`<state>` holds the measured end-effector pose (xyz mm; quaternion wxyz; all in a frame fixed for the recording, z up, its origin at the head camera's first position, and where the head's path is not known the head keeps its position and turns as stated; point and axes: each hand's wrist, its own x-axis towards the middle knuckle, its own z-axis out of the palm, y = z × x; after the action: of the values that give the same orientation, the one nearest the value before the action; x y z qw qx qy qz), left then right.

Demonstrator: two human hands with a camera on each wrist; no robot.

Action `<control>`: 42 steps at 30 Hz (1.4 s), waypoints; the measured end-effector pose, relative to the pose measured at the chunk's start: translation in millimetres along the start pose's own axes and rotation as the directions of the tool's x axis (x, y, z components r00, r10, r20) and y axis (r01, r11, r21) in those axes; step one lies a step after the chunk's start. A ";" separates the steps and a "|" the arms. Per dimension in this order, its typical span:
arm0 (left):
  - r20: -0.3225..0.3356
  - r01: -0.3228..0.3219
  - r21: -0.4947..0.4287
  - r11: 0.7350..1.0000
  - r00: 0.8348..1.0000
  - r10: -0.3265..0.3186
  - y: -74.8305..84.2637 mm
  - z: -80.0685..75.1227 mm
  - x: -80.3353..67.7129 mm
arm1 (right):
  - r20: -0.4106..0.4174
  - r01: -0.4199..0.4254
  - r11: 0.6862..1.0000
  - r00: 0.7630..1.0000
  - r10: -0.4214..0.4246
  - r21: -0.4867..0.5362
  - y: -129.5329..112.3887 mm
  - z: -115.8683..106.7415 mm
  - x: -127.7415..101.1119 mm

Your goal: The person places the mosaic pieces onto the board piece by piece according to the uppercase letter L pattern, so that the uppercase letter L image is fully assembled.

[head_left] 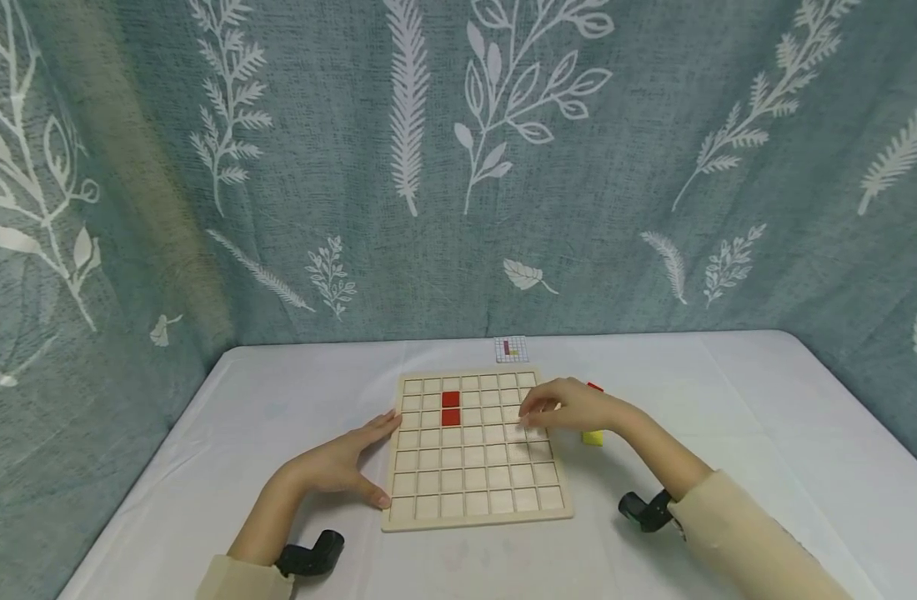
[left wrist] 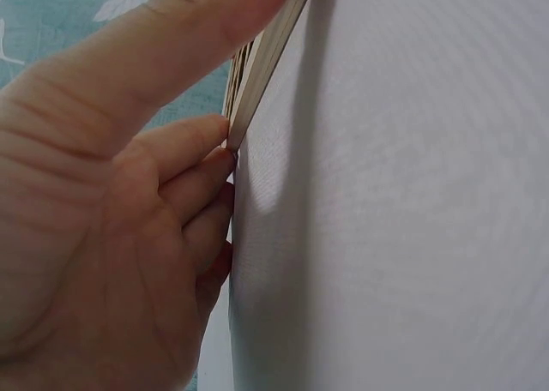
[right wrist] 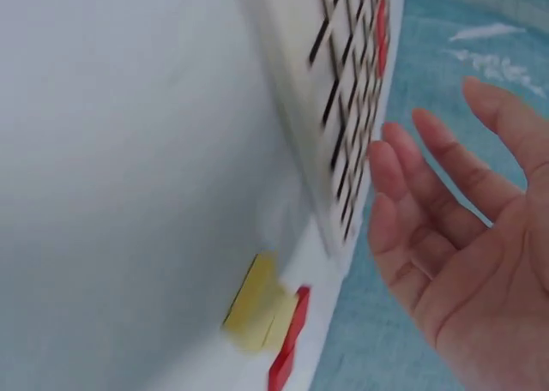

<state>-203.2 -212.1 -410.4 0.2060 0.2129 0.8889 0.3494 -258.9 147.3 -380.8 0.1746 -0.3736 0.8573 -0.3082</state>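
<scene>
A wooden grid board [head_left: 473, 492] lies on the white table, with two red tiles [head_left: 450, 407] set in its upper left squares. My left hand [head_left: 346, 462] rests flat against the board's left edge [left wrist: 257, 74], fingers straight, thumb along the rim. My right hand [head_left: 559, 407] hovers over the board's right side with relaxed, slightly bent fingers [right wrist: 412, 177] and holds nothing. Beside the board's right edge lie a yellow tile [head_left: 592, 437] [right wrist: 253, 309] and a red tile [head_left: 595, 387] [right wrist: 287, 344], partly hidden by my right hand in the head view.
A small pattern card [head_left: 511, 349] lies behind the board near the table's far edge. A leaf-print curtain [head_left: 458, 167] hangs close behind and at both sides. The white table [head_left: 766, 417] stretches to the right and left of the board.
</scene>
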 end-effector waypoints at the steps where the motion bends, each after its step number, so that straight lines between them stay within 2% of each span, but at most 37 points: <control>1: 0.000 -0.001 -0.002 1.000 1.000 0.001 0.3 -0.5 -0.3 | -0.018 0.000 1.000 1.000 0.000 0.003 2.6 -1.1 -2.1; 7: 0.006 -0.007 -0.009 1.000 1.000 0.007 0.3 -1.2 -0.5 | -0.115 -0.057 0.997 0.991 0.063 0.056 15.7 -7.0 -14.2; 11: 0.001 -0.005 -0.011 1.000 1.000 0.005 -0.4 -0.7 0.3 | -0.196 -0.094 0.995 0.975 0.101 0.045 25.4 -8.9 -19.1; 14: -0.002 -0.002 -0.012 1.000 1.000 0.002 -0.4 -0.9 0.1 | -0.256 -0.177 0.982 0.948 0.189 0.069 31.1 -9.1 -20.1; 19: -0.007 -0.005 -0.004 1.000 1.000 0.005 -1.1 -1.5 -0.9 | -0.309 -0.326 0.939 0.886 0.344 0.111 34.3 -10.1 -19.7; 24: -0.013 -0.004 -0.006 1.000 1.000 0.004 -0.8 -1.1 -1.5 | -0.362 -0.379 0.924 0.856 0.370 0.050 36.4 -9.6 -20.9; 30: -0.006 -0.007 -0.012 1.000 1.000 0.007 0.8 -0.3 -1.2 | -0.385 -0.431 0.901 0.840 0.382 -0.046 38.7 -7.6 -23.9; 37: -0.004 -0.010 0.000 1.000 1.000 0.010 -0.8 0.0 -0.5 | -0.391 -0.507 0.860 0.803 0.449 -0.054 37.8 -5.7 -20.9; 42: -0.008 -0.006 0.000 1.000 1.000 0.006 -2.9 0.5 0.2 | -0.390 -0.544 0.836 0.787 0.478 -0.074 37.3 -5.9 -17.5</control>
<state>-203.8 -213.7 -412.8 0.2014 0.2141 0.8890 0.3511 -270.4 182.5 -399.8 0.0588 -0.0790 0.9678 -0.2318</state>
